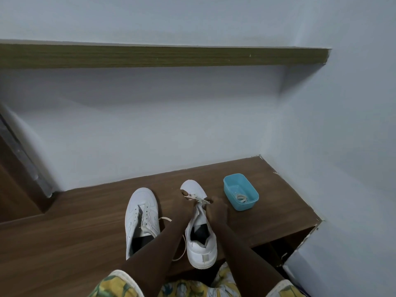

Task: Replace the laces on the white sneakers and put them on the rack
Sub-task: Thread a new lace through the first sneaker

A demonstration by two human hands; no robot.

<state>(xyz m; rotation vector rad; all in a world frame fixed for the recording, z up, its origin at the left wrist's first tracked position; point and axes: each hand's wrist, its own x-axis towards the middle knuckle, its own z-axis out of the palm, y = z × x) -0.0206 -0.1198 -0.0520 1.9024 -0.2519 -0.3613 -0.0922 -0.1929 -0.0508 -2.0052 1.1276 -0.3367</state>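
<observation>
Two white sneakers stand side by side on a brown wooden bench top (267,202). The left sneaker (141,217) has empty eyelets and an open tongue. Over the lace area of the right sneaker (200,239), my left hand (182,205) and my right hand (216,209) both pinch a cream lace (198,199). A loose part of that lace (181,247) trails down between the two shoes. To the right sits a light blue plastic tub (241,191) holding a coiled lace (242,197).
A pale wall rises behind the bench and at its right end. A long wooden shelf (162,56) runs along the wall above. Open compartments (276,247) show below the bench top at the right. A dark wooden door or panel (12,179) stands at the left.
</observation>
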